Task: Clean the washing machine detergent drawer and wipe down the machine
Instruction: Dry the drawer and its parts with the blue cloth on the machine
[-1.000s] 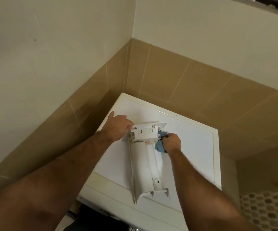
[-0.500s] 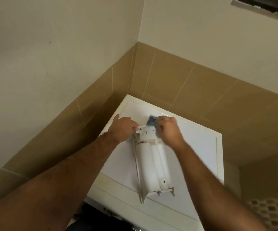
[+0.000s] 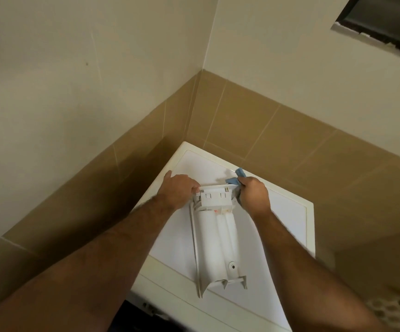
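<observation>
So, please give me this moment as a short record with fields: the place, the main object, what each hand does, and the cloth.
place: top of a white washing machine in a corner with tan wall tiles
main object: white detergent drawer, taken out, lying underside up on the machine top
left hand: holds the far end of the drawer on its left side
right hand: grips a blue cloth against the far right corner of the drawer
cloth: bunched, partly hidden by the hand
drawer inside: not visible from this view
</observation>
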Available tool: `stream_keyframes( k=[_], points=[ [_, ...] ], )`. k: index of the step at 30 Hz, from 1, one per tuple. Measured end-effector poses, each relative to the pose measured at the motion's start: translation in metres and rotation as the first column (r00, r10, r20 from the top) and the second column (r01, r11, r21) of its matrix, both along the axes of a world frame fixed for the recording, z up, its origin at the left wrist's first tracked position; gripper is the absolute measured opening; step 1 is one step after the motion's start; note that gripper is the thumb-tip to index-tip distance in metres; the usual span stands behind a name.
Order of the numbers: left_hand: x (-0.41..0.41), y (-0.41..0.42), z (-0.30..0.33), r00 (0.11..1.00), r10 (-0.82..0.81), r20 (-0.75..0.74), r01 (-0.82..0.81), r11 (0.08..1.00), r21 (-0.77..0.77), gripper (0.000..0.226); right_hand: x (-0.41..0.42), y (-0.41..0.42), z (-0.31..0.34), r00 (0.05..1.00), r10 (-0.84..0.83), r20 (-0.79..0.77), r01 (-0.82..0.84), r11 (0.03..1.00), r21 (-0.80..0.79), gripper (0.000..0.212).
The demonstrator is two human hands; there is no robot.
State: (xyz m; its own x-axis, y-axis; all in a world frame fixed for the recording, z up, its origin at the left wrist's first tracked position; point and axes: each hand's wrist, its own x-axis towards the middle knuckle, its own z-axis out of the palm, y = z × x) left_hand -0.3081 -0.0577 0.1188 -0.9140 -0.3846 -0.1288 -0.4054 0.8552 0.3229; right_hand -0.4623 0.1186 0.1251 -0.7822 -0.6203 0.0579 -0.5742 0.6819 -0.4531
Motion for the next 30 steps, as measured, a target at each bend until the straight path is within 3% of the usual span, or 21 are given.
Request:
stream_keyframes(
  k=[1, 3, 5, 6, 9, 14, 17, 21, 24, 26, 30],
  points=[
    [0.001, 0.000, 0.000, 1.000, 0.000, -0.002, 0.000, 1.000, -0.005, 0.025, 0.002, -0.003, 0.000, 0.979, -0.109, 0.171, 0.129, 0.985, -0.112, 0.035],
    [0.001, 0.001, -0.002, 1.000, 0.005, -0.003, -0.005, 1.000, -0.001, 0.024, 0.003, -0.005, 0.001, 0.849, -0.282, 0.446, 0.391, 0.904, -0.173, 0.035],
    [0.000, 0.003, -0.005, 1.000, 0.013, -0.013, -0.013, 1.000, 0.000, 0.024, 0.003, 0.000, -0.006, 0.654, -0.225, 0.722, 0.525, 0.822, -0.219, 0.041],
    [-0.001, 0.003, -0.005, 1.000, 0.013, -0.015, -0.013, 1.000, -0.009, 0.025, 0.002, 0.002, -0.010, 0.650, -0.196, 0.734, 0.502, 0.837, -0.220, 0.040],
    [-0.001, 0.004, -0.007, 1.000, 0.014, -0.012, -0.014, 1.000, -0.019, 0.027, -0.007, 0.003, -0.021, 0.802, -0.281, 0.527, 0.368, 0.928, -0.065, 0.031],
    [-0.002, 0.002, -0.008, 1.000, -0.008, 0.013, 0.009, 0.999, -0.045, 0.027, -0.016, -0.001, -0.030, 0.821, -0.323, 0.470, 0.267, 0.946, 0.183, 0.028],
    [-0.002, 0.001, -0.009, 1.000, -0.008, 0.015, 0.009, 1.000, -0.022, 0.029, -0.008, 0.004, -0.032, 0.798, -0.368, 0.477, 0.355, 0.927, 0.122, 0.024],
    [-0.003, -0.003, -0.008, 1.000, -0.020, 0.011, 0.020, 1.000, 0.000, 0.030, -0.004, 0.010, 0.003, 0.798, -0.422, 0.431, 0.540, 0.817, -0.200, 0.031],
    [0.000, -0.002, -0.007, 1.000, -0.013, -0.015, 0.014, 0.999, 0.034, 0.033, 0.003, 0.006, 0.043, 0.907, -0.280, 0.313, 0.377, 0.872, -0.313, 0.029],
    [0.004, 0.000, -0.007, 0.999, -0.001, -0.044, 0.003, 0.999, 0.049, 0.036, 0.014, -0.004, 0.057, 0.957, -0.178, 0.230, 0.235, 0.939, -0.250, 0.030],
    [0.012, 0.005, -0.004, 0.997, 0.045, -0.055, -0.040, 0.995, 0.087, 0.041, 0.038, -0.020, 0.038, 0.998, -0.031, 0.053, 0.030, 0.999, 0.026, 0.017]
  ],
)
